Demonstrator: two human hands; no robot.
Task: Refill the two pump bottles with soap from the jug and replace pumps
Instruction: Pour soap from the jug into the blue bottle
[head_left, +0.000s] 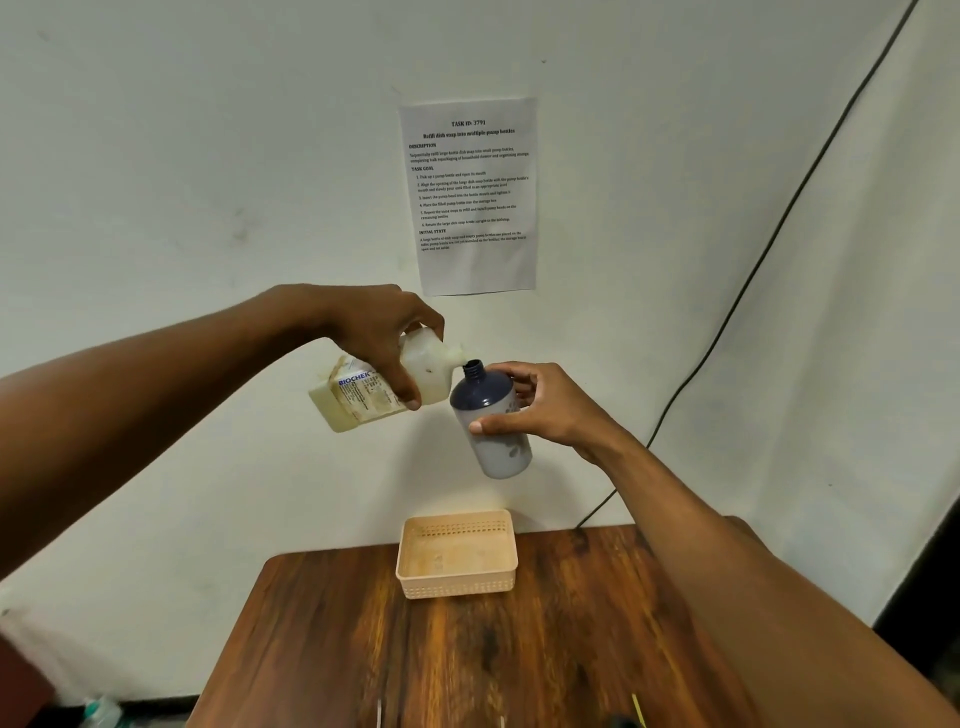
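Observation:
My left hand grips a white soap jug with a blue-lettered label, tipped on its side high above the table. The jug's spout touches the open neck of a dark blue pump bottle. My right hand holds that bottle around its body, tilted slightly left, with no pump on it. No stream of soap is visible at the spout. The second bottle and the pumps are out of view.
A peach perforated plastic basket sits at the far edge of the brown wooden table. A printed task sheet hangs on the white wall, and a black cable runs down on the right.

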